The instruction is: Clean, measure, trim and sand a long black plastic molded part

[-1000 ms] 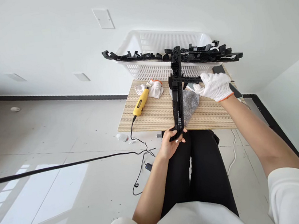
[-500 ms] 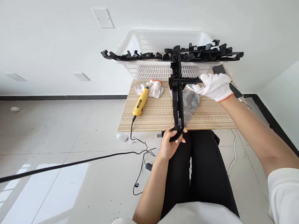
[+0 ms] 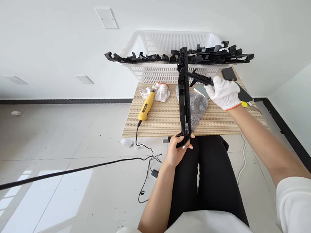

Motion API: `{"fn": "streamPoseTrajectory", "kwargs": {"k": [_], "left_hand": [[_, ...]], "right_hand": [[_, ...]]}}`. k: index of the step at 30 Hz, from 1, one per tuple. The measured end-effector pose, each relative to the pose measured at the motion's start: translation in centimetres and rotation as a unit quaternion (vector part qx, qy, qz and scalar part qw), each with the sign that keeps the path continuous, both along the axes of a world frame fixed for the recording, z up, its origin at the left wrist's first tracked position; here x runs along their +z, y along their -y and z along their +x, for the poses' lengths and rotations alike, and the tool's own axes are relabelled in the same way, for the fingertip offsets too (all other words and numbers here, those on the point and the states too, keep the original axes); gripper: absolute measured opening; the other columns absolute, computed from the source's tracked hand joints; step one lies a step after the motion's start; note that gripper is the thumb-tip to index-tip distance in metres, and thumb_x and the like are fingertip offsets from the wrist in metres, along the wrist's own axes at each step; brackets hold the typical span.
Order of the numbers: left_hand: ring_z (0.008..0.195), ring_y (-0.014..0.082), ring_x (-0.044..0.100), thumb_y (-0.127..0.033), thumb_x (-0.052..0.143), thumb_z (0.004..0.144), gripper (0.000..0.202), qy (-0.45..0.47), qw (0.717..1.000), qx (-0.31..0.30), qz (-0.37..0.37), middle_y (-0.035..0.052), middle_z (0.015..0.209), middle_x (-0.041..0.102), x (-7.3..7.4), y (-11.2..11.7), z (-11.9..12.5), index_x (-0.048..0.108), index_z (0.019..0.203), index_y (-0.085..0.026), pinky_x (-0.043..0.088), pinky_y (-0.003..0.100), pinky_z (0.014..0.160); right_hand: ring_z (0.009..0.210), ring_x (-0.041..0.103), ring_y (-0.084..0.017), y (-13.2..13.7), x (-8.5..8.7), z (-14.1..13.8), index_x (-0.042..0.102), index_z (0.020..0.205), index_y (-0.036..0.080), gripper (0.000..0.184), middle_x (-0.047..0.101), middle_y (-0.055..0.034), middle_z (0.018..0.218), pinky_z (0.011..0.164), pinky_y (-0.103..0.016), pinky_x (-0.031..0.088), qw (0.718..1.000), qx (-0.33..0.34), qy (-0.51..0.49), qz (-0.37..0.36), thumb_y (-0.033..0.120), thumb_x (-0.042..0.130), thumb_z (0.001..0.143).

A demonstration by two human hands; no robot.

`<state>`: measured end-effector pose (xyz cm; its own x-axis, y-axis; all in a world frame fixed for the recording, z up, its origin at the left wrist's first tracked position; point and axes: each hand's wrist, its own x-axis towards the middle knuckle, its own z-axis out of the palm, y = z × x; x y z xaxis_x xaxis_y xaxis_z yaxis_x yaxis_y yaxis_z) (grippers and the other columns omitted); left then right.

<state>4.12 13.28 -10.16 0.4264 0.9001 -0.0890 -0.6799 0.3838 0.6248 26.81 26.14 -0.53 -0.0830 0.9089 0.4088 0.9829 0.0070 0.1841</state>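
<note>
My bare left hand (image 3: 178,150) grips the near end of a long black plastic strip (image 3: 184,101) that runs away from me over the small wooden table (image 3: 162,121). My right hand (image 3: 223,93), in a white knit glove, is closed on a short black bar (image 3: 199,78) that slants up to the left, its far tip close to the long strip. Under the strip lies a grey cloth (image 3: 198,105).
A white plastic basket (image 3: 165,59) stands at the table's back with long black plastic strips (image 3: 142,59) lying across its rim. A yellow corded tool (image 3: 146,107) and a spare white glove (image 3: 159,92) lie at left. A phone (image 3: 228,74) lies at right. Cables trail on the floor.
My right hand has pulled the short black bar off the long strip's side and tilted it, moving slightly right. The left hand and long strip stay put.
</note>
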Motion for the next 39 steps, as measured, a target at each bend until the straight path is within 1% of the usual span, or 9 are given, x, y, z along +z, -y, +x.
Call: {"fn": "streamPoseTrajectory", "kwargs": {"k": [4,8,14,18,21,24,32,36,39], "left_hand": [[0.050,0.0031,0.034,-0.028,0.062,0.077,0.037,-0.004,1.000,0.002,-0.006,0.0072,0.090,0.067,0.0,0.0,0.0,0.067,0.107,-0.008,0.050,0.023,0.058],[0.050,0.0034,0.035,-0.029,0.062,0.077,0.038,-0.003,1.000,0.003,-0.003,0.0070,0.089,0.067,0.0,0.0,0.0,0.067,0.108,-0.008,0.050,0.022,0.058],[0.050,0.0034,0.035,-0.028,0.062,0.078,0.034,-0.002,1.000,0.006,0.001,0.0072,0.090,0.068,-0.1,0.0,0.1,0.067,0.105,-0.008,0.050,0.023,0.058],[0.051,0.0034,0.036,-0.028,0.062,0.078,0.030,-0.005,1.000,0.007,0.003,0.0074,0.090,0.068,0.0,0.0,0.1,0.067,0.100,-0.008,0.050,0.023,0.058],[0.050,0.0032,0.036,-0.028,0.063,0.078,0.027,-0.006,1.000,0.010,0.002,0.0073,0.090,0.068,0.1,0.0,0.1,0.067,0.096,-0.009,0.050,0.023,0.058],[0.051,0.0034,0.035,-0.028,0.063,0.077,0.030,-0.008,1.000,0.010,0.002,0.0081,0.092,0.069,0.2,0.1,0.1,0.066,0.100,-0.008,0.050,0.023,0.058],[0.052,0.0037,0.037,-0.027,0.062,0.078,0.031,-0.015,1.000,0.019,0.000,0.0103,0.097,0.072,0.1,0.1,0.2,0.064,0.104,-0.009,0.050,0.023,0.059],[0.052,0.0039,0.039,-0.025,0.061,0.081,0.025,-0.008,1.000,0.021,0.007,0.0099,0.098,0.072,0.0,0.2,0.2,0.062,0.102,-0.011,0.050,0.023,0.059],[0.052,0.0038,0.041,-0.024,0.061,0.082,0.023,-0.006,1.000,0.022,0.009,0.0087,0.098,0.073,-0.2,0.2,0.2,0.059,0.103,-0.015,0.050,0.023,0.060]], "right_hand": [[0.081,0.065,-0.028,1.7,-1.4,-1.5,0.055,0.125,0.008,0.062,0.068,-0.0185,0.096,0.070,-0.038,0.043,0.991,-0.036,-0.124,0.043,0.055,0.023,0.101],[0.089,0.069,-0.030,3.7,-1.6,-3.1,0.040,0.141,0.013,0.052,0.069,-0.0169,0.113,0.073,-0.040,0.048,0.959,-0.056,-0.270,0.060,0.045,0.032,0.100],[0.109,0.065,-0.036,6.5,-1.1,-4.5,0.022,0.155,0.020,0.066,0.062,-0.0184,0.132,0.086,-0.053,0.049,0.920,-0.112,-0.373,-0.035,0.037,0.042,0.095],[0.116,0.061,-0.039,7.6,-1.4,-4.9,0.023,0.156,0.022,0.067,0.052,-0.0184,0.144,0.091,-0.058,0.048,0.917,-0.131,-0.370,-0.075,0.036,0.044,0.094],[0.110,0.063,-0.039,7.6,-2.0,-4.9,0.031,0.153,0.024,0.060,0.052,-0.0186,0.141,0.085,-0.057,0.049,0.925,-0.145,-0.337,-0.101,0.034,0.043,0.095],[0.106,0.064,-0.037,7.2,-2.4,-4.7,0.034,0.152,0.026,0.057,0.052,-0.0184,0.139,0.081,-0.052,0.051,0.936,-0.142,-0.296,-0.124,0.034,0.043,0.096],[0.104,0.064,-0.033,6.0,-2.9,-3.7,0.040,0.151,0.035,0.056,0.048,-0.0154,0.142,0.076,-0.044,0.051,0.960,-0.079,-0.223,-0.149,0.025,0.044,0.095],[0.107,0.062,-0.034,5.4,-3.1,-3.3,0.044,0.151,0.034,0.057,0.052,-0.0148,0.139,0.076,-0.044,0.051,0.966,-0.071,-0.205,-0.141,0.024,0.045,0.095],[0.110,0.060,-0.033,5.1,-3.3,-3.1,0.049,0.148,0.031,0.053,0.058,-0.0139,0.133,0.079,-0.043,0.051,0.973,-0.035,-0.181,-0.140,0.025,0.044,0.096]]}}
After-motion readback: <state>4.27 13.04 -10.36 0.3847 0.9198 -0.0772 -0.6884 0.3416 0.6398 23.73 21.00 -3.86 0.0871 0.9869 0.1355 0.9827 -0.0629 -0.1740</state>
